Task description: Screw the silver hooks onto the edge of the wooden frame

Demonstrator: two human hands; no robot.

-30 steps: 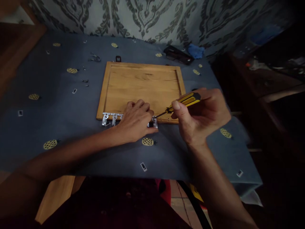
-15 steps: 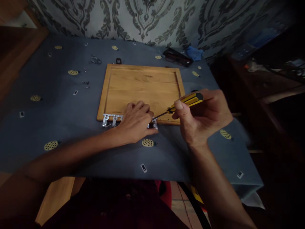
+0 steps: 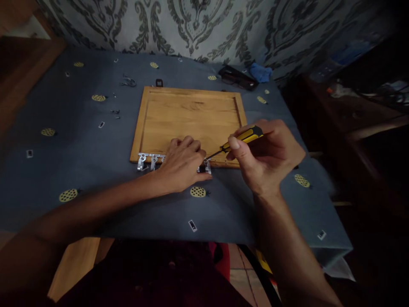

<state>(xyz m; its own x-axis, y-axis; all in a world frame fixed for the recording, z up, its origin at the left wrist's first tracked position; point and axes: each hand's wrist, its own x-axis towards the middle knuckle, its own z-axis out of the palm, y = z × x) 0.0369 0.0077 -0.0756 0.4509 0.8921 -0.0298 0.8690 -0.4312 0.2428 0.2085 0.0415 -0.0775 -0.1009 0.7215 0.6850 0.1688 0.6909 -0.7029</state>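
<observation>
A framed wooden panel [image 3: 191, 115] lies flat on the table. Along its near edge runs a row of metal hinges [image 3: 154, 160], partly covered by my left hand [image 3: 183, 164]. That hand is closed over the hinges, fingers bent on the wood and thumb at the near side of the right-hand hinge [image 3: 207, 165]. Between the thumb and fingers of my right hand [image 3: 265, 155] is a yellow-and-black screwdriver [image 3: 244, 138]. Its thin shaft slants down left, and the tip meets the right-hand hinge beside my left hand. Any screw under the tip is too small to make out.
Several small screws [image 3: 115, 111] lie left of the panel on the blue tablecloth [image 3: 105, 170]. Behind them is a tangled grey item [image 3: 128, 81]. A pair of dark glasses [image 3: 238, 77] and a blue cloth [image 3: 261, 72] sit at the back, by the patterned curtain [image 3: 198, 25].
My right hand has shifted slightly left and down with the screwdriver, whose handle has turned a little in my fingers. My left hand and the panel stay put.
</observation>
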